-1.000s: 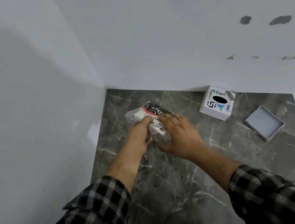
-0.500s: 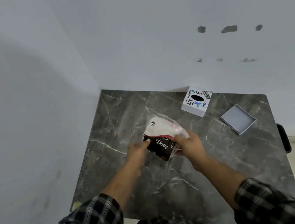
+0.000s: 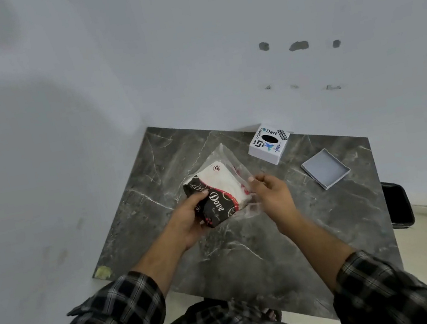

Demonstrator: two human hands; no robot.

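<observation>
Holding the tissue pack [image 3: 221, 188] firm in the left grip [image 3: 188, 219] should let the right grip [image 3: 271, 194], pinching the wrapper [image 3: 252, 209], peel cleanly.

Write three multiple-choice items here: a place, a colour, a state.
1. The white box stands: A) at the table's far edge B) on the floor C) on a chair
2. The table is: A) white B) dark grey C) red
3. The Dove pack is: A) untouched B) in one hand C) gripped by the left hand, its wrap pinched by the right hand
Key: A, it sits near the wall; B, pale veins cross dark grey; C, both hands hold it.
</observation>
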